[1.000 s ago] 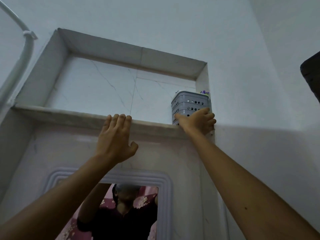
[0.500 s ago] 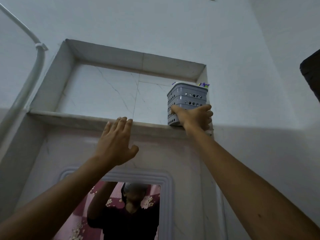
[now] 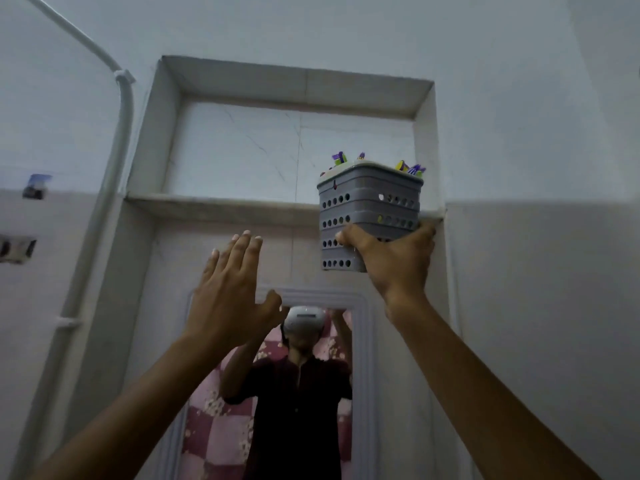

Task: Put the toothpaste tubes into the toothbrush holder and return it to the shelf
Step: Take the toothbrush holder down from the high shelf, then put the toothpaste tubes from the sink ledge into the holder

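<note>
Two bare hands reach up toward a recessed shelf (image 3: 221,202) set in the pale wall at the middle of the frame. At centre right, the right hand (image 3: 391,258) grips the lower part of a grey toothbrush holder (image 3: 367,209), a square plastic basket with rows of round holes; the thumb lies across its front face and the other fingers wrap its right side and underside. The holder is upright, and its base sits lower in the frame than the front edge of the shelf, near the shelf's right end; whether any part of it touches the ledge cannot be told. Purple, yellow and green toothbrush tips (image 3: 410,168) poke above its rim; no toothpaste tube can be made out among them from this angle. Left of centre, the left hand (image 3: 228,292) is open and empty, fingers straight and close together, thumb held out to the side, its back toward the camera just below the shelf edge; whether it touches the wall cannot be told. At the bottom centre a mirror (image 3: 277,393) in a white moulded frame reflects the person with both arms raised. A white pipe (image 3: 121,140) runs down the wall at the upper left.
</note>
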Motion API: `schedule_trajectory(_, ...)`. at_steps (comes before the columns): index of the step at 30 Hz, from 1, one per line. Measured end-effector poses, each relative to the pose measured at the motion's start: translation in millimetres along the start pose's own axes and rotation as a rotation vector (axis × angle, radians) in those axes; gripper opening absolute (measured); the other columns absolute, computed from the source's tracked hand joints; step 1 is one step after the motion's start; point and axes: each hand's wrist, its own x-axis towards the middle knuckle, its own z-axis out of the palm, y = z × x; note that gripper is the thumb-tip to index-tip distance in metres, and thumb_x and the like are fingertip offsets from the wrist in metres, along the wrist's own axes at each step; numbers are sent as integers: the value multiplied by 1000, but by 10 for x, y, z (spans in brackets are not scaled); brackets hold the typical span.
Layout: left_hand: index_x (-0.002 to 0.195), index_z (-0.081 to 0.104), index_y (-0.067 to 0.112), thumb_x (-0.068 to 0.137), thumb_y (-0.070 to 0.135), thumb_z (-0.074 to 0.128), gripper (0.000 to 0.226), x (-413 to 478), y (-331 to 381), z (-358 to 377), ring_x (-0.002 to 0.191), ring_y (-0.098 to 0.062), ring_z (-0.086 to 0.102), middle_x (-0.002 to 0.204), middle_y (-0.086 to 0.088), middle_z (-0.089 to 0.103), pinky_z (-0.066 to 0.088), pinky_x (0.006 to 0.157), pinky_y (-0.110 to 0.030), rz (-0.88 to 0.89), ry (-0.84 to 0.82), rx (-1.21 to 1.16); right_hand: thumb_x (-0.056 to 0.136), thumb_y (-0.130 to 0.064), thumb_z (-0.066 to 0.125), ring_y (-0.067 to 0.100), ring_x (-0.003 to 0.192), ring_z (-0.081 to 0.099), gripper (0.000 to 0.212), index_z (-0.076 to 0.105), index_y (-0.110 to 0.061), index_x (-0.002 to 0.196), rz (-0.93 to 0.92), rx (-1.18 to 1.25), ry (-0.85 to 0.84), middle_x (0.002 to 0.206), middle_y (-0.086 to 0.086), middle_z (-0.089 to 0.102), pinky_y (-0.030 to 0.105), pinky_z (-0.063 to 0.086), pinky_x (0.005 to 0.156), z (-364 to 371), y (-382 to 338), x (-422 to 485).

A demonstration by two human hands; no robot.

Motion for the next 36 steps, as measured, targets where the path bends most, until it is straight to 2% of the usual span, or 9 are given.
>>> schedule_trajectory(3,148,21,11,76,62,35,89,-524,24,-23,146,-24,18,158,-11,22,13,120,-43,-53,-66,-55,54,-39,100,29,118,58,109,42,-10,142,21,-11,-4,126,2,48,50,57,99,-165,329,-491)
schedule_trajectory(9,146,24,12,83,40,59,77,-1738,151,58,142,-28,29,153,-13,33,22,116,-43,-121,-179,-117,33,-56,79,30,119,60,122,41,-6,137,134,28,19,133,7,52,49,59,95,-388,914,-1655)
schedule_trajectory(13,146,24,16,80,40,54,76,-2468,115,99,142,-26,30,153,-10,34,24,116,-47,-199,-273,-193,33,-53,77,35,127,53,119,39,-11,138,263,-49,-33,134,5,47,54,54,101,-587,1254,-2450)
schedule_trajectory(17,144,31,11,77,43,49,76,-3183,120,112,140,-28,33,152,-11,36,26,115,-51,-262,-420,-226,33,-57,73,33,133,42,123,38,-11,142,377,-127,-62,130,0,35,46,44,105,-859,1474,-3209)
schedule_trajectory(21,145,28,12,79,42,48,76,-3756,147,105,143,-27,26,155,-11,30,16,118,-46,-305,-560,-245,39,-55,80,33,130,52,121,35,-17,144,457,-201,-134,138,3,47,60,43,111,-1127,1691,-3787)
schedule_trajectory(27,144,29,11,79,39,49,73,-4207,90,134,142,-30,27,154,-15,31,20,117,-51,-366,-633,-272,44,-50,87,32,131,56,118,31,-30,145,500,-283,-177,145,6,53,60,48,108,-1459,1929,-4292)
schedule_trajectory(29,144,30,10,80,38,50,72,-4319,62,156,142,-30,27,154,-15,31,22,117,-51,-385,-663,-272,44,-49,88,27,129,59,123,32,-16,149,522,-265,-157,145,6,56,52,51,108,-1551,1996,-4373)
schedule_trajectory(33,143,31,12,82,37,53,70,-4617,2,261,142,-28,27,154,-13,31,24,116,-50,-441,-728,-277,45,-44,87,-3,114,61,123,35,-2,148,575,-236,-116,133,-13,55,14,52,96,-1724,2195,-4506)
schedule_trajectory(36,142,33,13,82,28,59,67,-4868,-29,347,141,-28,29,153,-12,34,26,115,-50,-473,-789,-269,45,-40,87,-24,112,55,122,35,0,148,642,-234,-120,133,-13,54,6,49,92,-1857,2402,-4677)
